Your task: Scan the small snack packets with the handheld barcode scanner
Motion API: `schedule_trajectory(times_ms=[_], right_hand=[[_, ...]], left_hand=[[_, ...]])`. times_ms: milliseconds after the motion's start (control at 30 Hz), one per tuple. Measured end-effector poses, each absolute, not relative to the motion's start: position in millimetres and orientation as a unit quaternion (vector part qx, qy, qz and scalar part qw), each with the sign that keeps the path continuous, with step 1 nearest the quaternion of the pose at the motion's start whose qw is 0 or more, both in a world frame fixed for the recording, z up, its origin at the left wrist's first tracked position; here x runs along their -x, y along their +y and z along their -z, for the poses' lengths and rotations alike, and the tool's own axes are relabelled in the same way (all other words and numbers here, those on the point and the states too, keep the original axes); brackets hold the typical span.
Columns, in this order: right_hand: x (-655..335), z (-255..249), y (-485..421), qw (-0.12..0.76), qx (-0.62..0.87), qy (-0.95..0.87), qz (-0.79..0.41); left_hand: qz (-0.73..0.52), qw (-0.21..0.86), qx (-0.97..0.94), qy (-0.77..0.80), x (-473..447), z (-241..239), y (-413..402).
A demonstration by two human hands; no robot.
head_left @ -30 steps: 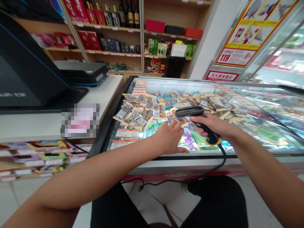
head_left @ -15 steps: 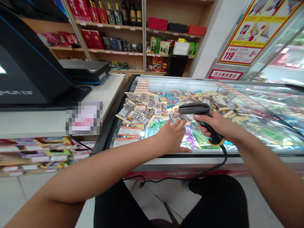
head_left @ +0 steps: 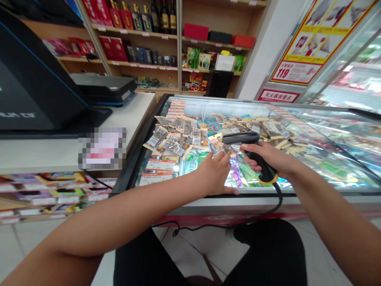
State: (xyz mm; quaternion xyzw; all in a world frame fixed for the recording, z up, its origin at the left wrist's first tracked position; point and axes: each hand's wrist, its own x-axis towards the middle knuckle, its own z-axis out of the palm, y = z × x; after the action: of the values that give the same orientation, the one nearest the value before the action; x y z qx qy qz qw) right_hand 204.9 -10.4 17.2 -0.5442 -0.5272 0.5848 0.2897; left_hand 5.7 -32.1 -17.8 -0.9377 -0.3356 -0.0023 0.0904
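My right hand (head_left: pixel 264 156) is wrapped round the handle of a black barcode scanner (head_left: pixel 242 138) with a yellow-trimmed base. The scanner's head points left, above a small snack packet (head_left: pixel 219 142). My left hand (head_left: pixel 214 171) rests over the freezer's glass top, fingers apart and thumb stretched toward the front edge. Its fingertips are at the near edge of that packet; whether they touch it I cannot tell. More clear-fronted snack packets (head_left: pixel 175 145) lie to the left, and another pile of packets (head_left: pixel 272 129) spreads behind the scanner.
The glass-topped chest freezer (head_left: pixel 327 184) extends right. On the left counter (head_left: pixel 38 155) are a monitor (head_left: pixel 35 91), a scale (head_left: pixel 104 85) and a blurred-out item (head_left: pixel 102 149). The scanner's cable (head_left: pixel 205 227) hangs down the freezer front. Stocked shelves (head_left: pixel 139 65) stand behind.
The whole view has shifted slightly. Both hands, the scanner and the packets keep about the same positions relative to one another.
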Motion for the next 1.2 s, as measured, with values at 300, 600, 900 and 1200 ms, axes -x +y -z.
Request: schedule_trajectory(times_ms=[300, 600, 900, 1200], right_hand=[[-197.7, -25.7, 11.2, 0.271, 0.548, -0.490, -0.621], [-194.6, -53.0, 26.1, 0.185, 0.581, -0.544, -0.576], [-204.2, -77.3, 30.7, 0.165, 0.603, -0.506, -0.594], [-199.2, -87.3, 33.6, 0.172, 0.626, -0.480, -0.590]], left_hand=[[0.022, 0.113, 0.936, -0.333, -6.6, 24.7, -31.1], [0.015, 0.109, 0.937, -0.330, -6.0, 22.7, -30.4], [0.029, 0.111, 0.938, -0.328, -6.3, 28.8, -27.9], [0.025, 0.110, 0.938, -0.328, -7.4, 26.9, -27.7]])
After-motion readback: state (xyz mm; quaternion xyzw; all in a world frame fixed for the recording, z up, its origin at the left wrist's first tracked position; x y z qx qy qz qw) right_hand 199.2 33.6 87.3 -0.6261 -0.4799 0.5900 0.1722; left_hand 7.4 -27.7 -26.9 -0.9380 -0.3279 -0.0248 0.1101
